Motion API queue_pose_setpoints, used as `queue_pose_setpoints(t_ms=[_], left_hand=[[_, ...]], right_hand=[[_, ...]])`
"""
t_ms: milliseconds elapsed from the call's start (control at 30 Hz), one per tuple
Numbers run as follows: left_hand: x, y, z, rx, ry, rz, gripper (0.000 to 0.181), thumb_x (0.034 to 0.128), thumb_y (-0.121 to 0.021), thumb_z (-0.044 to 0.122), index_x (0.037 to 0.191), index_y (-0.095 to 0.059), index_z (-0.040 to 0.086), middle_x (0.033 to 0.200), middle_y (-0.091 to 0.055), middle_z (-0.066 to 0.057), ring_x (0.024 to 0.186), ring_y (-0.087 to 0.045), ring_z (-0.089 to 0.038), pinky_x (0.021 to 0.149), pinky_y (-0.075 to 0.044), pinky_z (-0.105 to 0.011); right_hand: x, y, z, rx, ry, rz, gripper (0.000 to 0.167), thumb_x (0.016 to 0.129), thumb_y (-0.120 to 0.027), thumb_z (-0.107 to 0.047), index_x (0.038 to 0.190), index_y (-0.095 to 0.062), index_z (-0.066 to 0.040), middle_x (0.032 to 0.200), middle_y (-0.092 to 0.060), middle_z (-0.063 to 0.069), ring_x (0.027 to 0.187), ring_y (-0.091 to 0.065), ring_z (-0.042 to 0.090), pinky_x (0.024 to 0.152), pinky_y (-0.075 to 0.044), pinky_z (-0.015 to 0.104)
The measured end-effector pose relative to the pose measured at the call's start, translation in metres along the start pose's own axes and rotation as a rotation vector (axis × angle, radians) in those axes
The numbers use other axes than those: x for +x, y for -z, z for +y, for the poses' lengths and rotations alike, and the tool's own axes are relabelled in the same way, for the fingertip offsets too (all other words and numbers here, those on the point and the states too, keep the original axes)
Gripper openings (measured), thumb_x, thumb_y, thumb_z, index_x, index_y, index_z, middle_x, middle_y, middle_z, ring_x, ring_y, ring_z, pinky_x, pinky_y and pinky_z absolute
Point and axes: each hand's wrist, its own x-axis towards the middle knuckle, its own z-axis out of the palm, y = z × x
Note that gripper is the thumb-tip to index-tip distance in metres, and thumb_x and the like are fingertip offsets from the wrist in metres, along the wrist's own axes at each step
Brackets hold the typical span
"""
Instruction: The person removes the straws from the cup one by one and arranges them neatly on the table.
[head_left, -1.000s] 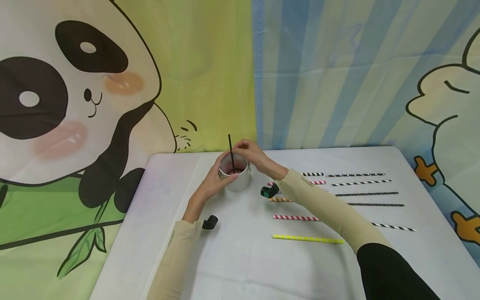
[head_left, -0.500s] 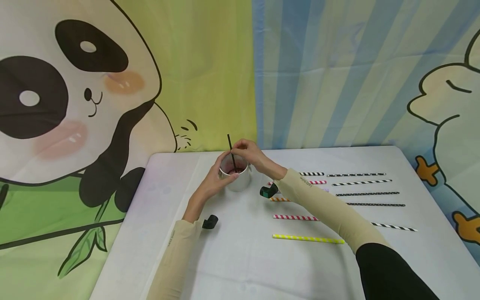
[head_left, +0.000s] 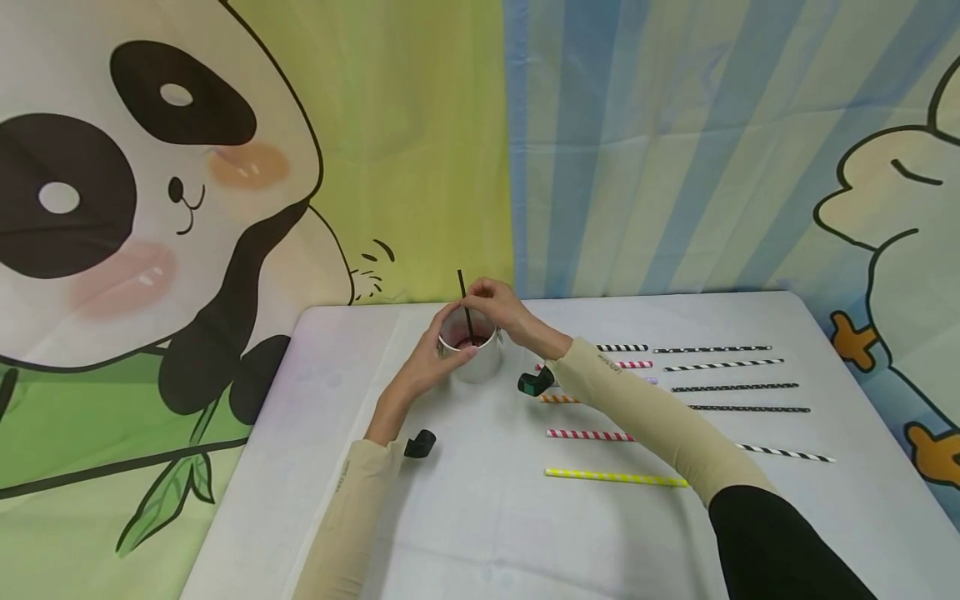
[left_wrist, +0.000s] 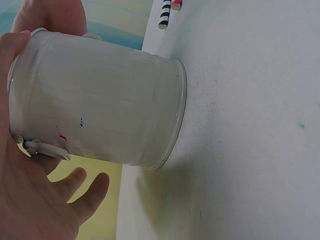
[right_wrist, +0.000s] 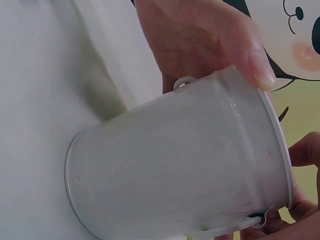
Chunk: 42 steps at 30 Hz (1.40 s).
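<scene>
A small white metal bucket (head_left: 478, 368) with a wire handle stands upright near the table's back edge. Dark red contents (head_left: 471, 342) show inside it. My left hand (head_left: 433, 360) holds the bucket by its left side, thumb over the rim. From the far right of the rim, my right hand (head_left: 504, 310) pinches a thin dark stick (head_left: 461, 286), whose lower end dips into the bucket. In the left wrist view the bucket wall (left_wrist: 100, 100) carries small red and blue marks. The right wrist view shows the bucket (right_wrist: 175, 160) but hides the stick's lower end.
Paper straws lie in rows on the white table (head_left: 480, 517): a yellow straw (head_left: 615, 477), a red-striped straw (head_left: 588, 435), an orange-striped straw (head_left: 560, 399), and several black-and-white straws (head_left: 735, 387). My right forearm (head_left: 645, 417) covers parts of some. A printed curtain (head_left: 420, 167) hangs behind the table.
The stick's top has tipped slightly left and then back right, and its lower end has shifted in the bucket. The left hand and bucket stay in place.
</scene>
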Motion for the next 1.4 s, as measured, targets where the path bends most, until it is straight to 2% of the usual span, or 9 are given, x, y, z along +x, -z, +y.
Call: queue_pose_setpoints(t_ms=[33, 133, 267, 367, 533, 633, 800, 967, 1400], left_hand=[[0.000, 0.000, -0.001, -0.001, -0.002, 0.004, 0.087, 0.0934, -0.071, 0.036, 0.160, -0.015, 0.034, 0.167, -0.019, -0.001, 0.154, -0.019, -0.028, 0.121, -0.018, -0.062], [0.001, -0.001, -0.003, 0.001, -0.009, 0.015, 0.086, 0.0925, -0.071, 0.038, 0.160, -0.018, 0.036, 0.166, -0.023, 0.000, 0.153, -0.022, -0.026, 0.120, -0.020, -0.061], [0.001, -0.001, -0.004, 0.015, -0.004, 0.028, 0.086, 0.0908, -0.073, 0.041, 0.159, -0.020, 0.036, 0.163, -0.028, -0.001, 0.151, -0.027, -0.026, 0.120, -0.023, -0.060], [0.000, -0.002, -0.003, 0.028, 0.004, 0.035, 0.085, 0.0903, -0.072, 0.044, 0.158, -0.020, 0.041, 0.162, -0.031, -0.001, 0.149, -0.030, -0.026, 0.119, -0.025, -0.061], [-0.003, -0.002, 0.002, 0.028, 0.017, 0.032, 0.085, 0.0908, -0.072, 0.043, 0.158, -0.020, 0.040, 0.162, -0.030, -0.003, 0.149, -0.030, -0.028, 0.118, -0.025, -0.062], [-0.001, -0.002, -0.002, 0.036, 0.017, 0.039, 0.086, 0.0900, -0.072, 0.044, 0.158, -0.020, 0.039, 0.161, -0.033, -0.003, 0.148, -0.032, -0.028, 0.118, -0.026, -0.061], [-0.001, -0.002, -0.002, 0.035, 0.023, 0.045, 0.086, 0.0894, -0.073, 0.044, 0.157, -0.021, 0.042, 0.159, -0.035, -0.004, 0.147, -0.034, -0.028, 0.118, -0.026, -0.060], [-0.001, -0.002, -0.001, 0.028, 0.021, 0.050, 0.084, 0.0897, -0.074, 0.043, 0.154, -0.021, 0.048, 0.160, -0.034, -0.003, 0.148, -0.032, -0.027, 0.120, -0.024, -0.059], [0.000, -0.002, 0.000, 0.011, 0.012, 0.033, 0.085, 0.0912, -0.073, 0.039, 0.158, -0.021, 0.040, 0.160, -0.032, -0.009, 0.147, -0.032, -0.028, 0.117, -0.027, -0.060]], right_hand=[[0.000, 0.000, 0.000, 0.009, 0.012, 0.004, 0.010, 0.095, -0.064, -0.019, 0.099, -0.061, -0.010, 0.096, -0.060, -0.001, 0.088, -0.052, 0.014, 0.075, -0.042, 0.027], [-0.002, 0.001, -0.001, 0.047, 0.051, 0.017, 0.008, 0.096, -0.062, -0.017, 0.098, -0.059, -0.010, 0.095, -0.058, -0.002, 0.085, -0.050, 0.014, 0.075, -0.042, 0.028], [-0.003, 0.002, -0.003, 0.103, 0.099, 0.035, 0.007, 0.096, -0.059, -0.015, 0.098, -0.056, -0.009, 0.095, -0.055, -0.001, 0.097, -0.052, 0.022, 0.091, -0.043, 0.038], [-0.003, 0.005, -0.004, 0.132, 0.133, 0.044, 0.007, 0.097, -0.058, -0.013, 0.098, -0.055, -0.008, 0.096, -0.055, 0.000, 0.103, -0.051, 0.034, 0.093, -0.041, 0.044], [-0.003, 0.010, -0.009, 0.164, 0.149, 0.054, 0.005, 0.099, -0.058, -0.017, 0.098, -0.054, -0.014, 0.101, -0.054, -0.001, 0.097, -0.051, 0.024, 0.091, -0.038, 0.049], [-0.004, 0.015, -0.014, 0.192, 0.138, 0.054, 0.006, 0.099, -0.058, -0.020, 0.099, -0.053, -0.017, 0.100, -0.053, -0.001, 0.093, -0.050, 0.018, 0.091, -0.038, 0.048], [-0.007, 0.022, -0.026, 0.229, 0.139, 0.074, 0.006, 0.099, -0.057, -0.020, 0.098, -0.052, -0.019, 0.097, -0.052, -0.001, 0.095, -0.049, 0.023, 0.083, -0.037, 0.037], [-0.011, 0.029, -0.040, 0.257, 0.152, 0.097, 0.005, 0.097, -0.057, -0.018, 0.096, -0.053, -0.020, 0.096, -0.054, -0.001, 0.097, -0.051, 0.025, 0.082, -0.038, 0.035], [-0.036, 0.053, -0.074, 0.333, 0.254, 0.100, 0.010, 0.097, -0.055, -0.010, 0.095, -0.051, -0.020, 0.096, -0.053, -0.002, 0.092, -0.052, 0.019, 0.083, -0.039, 0.034]])
